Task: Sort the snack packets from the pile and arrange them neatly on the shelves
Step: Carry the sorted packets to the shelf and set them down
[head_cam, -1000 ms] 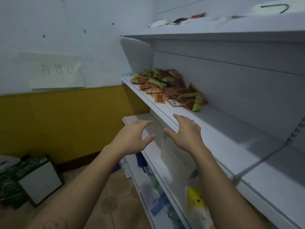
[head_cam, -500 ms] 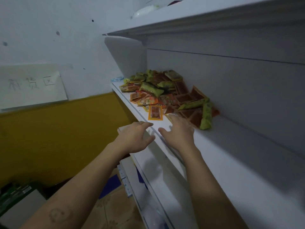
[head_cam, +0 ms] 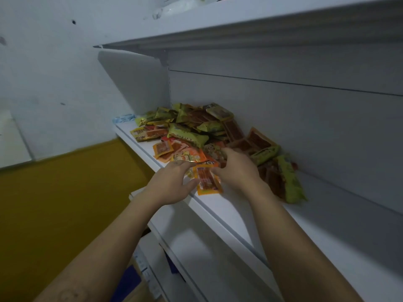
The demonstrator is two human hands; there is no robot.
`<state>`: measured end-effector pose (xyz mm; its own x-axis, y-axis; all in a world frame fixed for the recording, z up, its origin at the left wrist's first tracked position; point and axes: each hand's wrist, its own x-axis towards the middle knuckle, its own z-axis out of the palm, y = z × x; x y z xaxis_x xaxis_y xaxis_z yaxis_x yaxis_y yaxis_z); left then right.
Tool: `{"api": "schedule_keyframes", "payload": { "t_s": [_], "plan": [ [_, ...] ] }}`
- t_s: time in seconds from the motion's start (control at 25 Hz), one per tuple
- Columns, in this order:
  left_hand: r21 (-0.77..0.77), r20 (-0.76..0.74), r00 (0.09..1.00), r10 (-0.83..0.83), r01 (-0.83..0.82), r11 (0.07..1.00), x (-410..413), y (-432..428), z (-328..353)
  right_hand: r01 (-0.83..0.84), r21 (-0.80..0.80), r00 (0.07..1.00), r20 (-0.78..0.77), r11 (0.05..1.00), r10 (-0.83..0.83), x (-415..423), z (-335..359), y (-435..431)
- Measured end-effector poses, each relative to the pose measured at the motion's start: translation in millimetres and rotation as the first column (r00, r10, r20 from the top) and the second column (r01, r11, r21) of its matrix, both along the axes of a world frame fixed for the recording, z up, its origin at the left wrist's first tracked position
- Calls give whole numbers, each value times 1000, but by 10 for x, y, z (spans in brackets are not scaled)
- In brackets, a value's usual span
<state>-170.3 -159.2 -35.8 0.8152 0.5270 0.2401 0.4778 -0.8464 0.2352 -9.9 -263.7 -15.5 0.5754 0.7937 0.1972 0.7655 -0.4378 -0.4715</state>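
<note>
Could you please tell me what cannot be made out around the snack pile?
Head view: print on the snack packets is too small and blurred to read.
Head view: whether the left hand and right hand grip the orange packet is unclear; their backs hide the contact.
Head view: things on the top shelf are hidden by its front edge and cut off by the frame.

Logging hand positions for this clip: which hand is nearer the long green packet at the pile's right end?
Right. The right hand lies just left of the green packet; the left hand is farther left, beyond the right hand.
</note>
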Motion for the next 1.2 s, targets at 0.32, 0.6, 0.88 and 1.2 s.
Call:
{"api": "schedule_keyframes", "payload": {
  "t_s": [0.32,0.6,0.88,1.2],
  "plan": [
    [49,67,984,-165,162,986,377,1455,45,156,-120,983,120,980,-141,209,-97,959],
    [239,-83,972,-220,234,942,1033,2165,77,324,-46,934,172,945,-312,313,-107,1423],
    [390,-54,956,-288,286,875,1374,2541,-42,311,-67,901,339,948,-271,659,53,2088],
    [515,82,922,-379,286,808,1467,2679,-101,255,132,903,321,958,-285,704,75,1862]
  ]
}}
